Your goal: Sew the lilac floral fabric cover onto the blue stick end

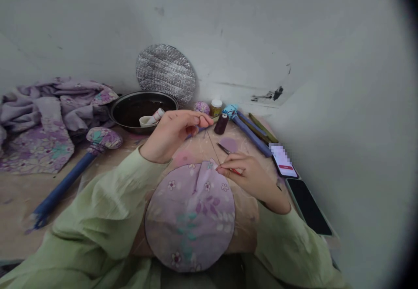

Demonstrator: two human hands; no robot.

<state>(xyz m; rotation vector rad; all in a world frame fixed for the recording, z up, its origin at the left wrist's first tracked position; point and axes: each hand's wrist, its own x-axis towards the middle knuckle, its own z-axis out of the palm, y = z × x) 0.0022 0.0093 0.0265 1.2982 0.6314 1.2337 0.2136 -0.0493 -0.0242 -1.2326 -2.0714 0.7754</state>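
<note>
Left hand (179,130), pinching thread (212,146) (seemingly); right hand (250,173), gripping snips (224,149) and far edge of round cloth (192,219): overtight pulling could pucker it.

Round floral cloth (189,232), apparently puckered at far edge, beside red-handled scissors (224,149).

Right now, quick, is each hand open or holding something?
Left hand: pinched closed, apparently on the thread.
Right hand: closed, holding the red-handled scissors.
</note>
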